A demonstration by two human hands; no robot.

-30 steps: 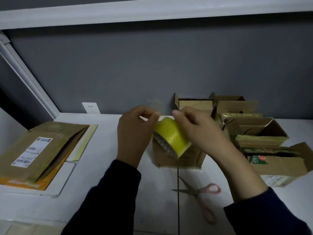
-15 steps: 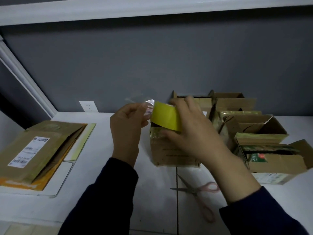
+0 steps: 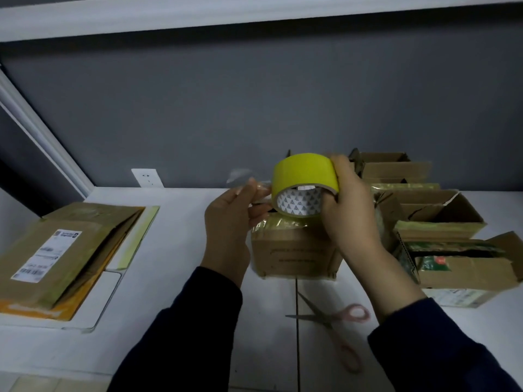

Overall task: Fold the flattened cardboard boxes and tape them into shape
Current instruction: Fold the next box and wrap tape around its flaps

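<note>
My right hand (image 3: 351, 210) grips a yellow tape roll (image 3: 302, 174) held up above a small folded cardboard box (image 3: 294, 250) on the white table (image 3: 175, 278); fingers reach into the roll's patterned core. To the roll's left, my left hand (image 3: 229, 222) pinches the clear loose tape end (image 3: 240, 176). The box's top carries shiny tape.
Several open, taped boxes (image 3: 441, 216) crowd the right side against the grey wall. A stack of flattened boxes (image 3: 56, 250) with a shipping label lies at left. Pink-handled scissors (image 3: 334, 321) lie in front of the box. A wall socket (image 3: 147, 178) is behind.
The roll has been lifted and turned so its core faces me. My left hand has drawn a short stretch of tape out to the left.
</note>
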